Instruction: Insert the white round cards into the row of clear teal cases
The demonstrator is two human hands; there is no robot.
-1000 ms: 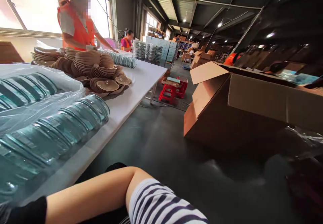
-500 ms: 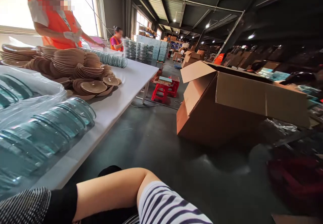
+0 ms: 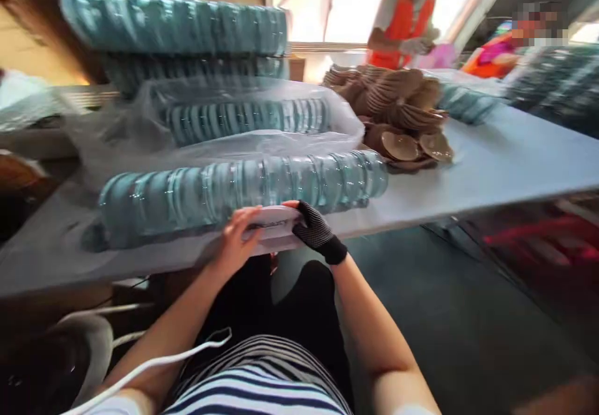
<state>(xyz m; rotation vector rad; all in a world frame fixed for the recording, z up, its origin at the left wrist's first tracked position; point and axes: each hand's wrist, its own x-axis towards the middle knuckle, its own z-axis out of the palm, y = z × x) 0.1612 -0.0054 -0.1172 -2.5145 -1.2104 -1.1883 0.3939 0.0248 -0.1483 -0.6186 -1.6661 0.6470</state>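
Both my hands grip a flat white object (image 3: 276, 224) at the near edge of the white table (image 3: 491, 165). My left hand (image 3: 236, 240) is bare and curls over its left end. A black mesh glove covers my right hand (image 3: 314, 231), which clasps the right end. Just behind the hands lies a long row of blue-green glass discs (image 3: 243, 187) set on edge. More such rows (image 3: 243, 118) lie behind it in clear plastic, with further rows (image 3: 173, 22) stacked above. The picture is blurred by motion.
A heap of brown round pieces (image 3: 402, 109) sits on the table to the right. Two people in orange vests (image 3: 402, 19) stand at its far side by the windows. A white cable (image 3: 154, 362) crosses my lap. Dark floor (image 3: 468, 315) lies to the right.
The view has swung left, from the cardboard box and floor to the table. Both my hands now hold a white object at the table edge; before, only a bare arm showed.
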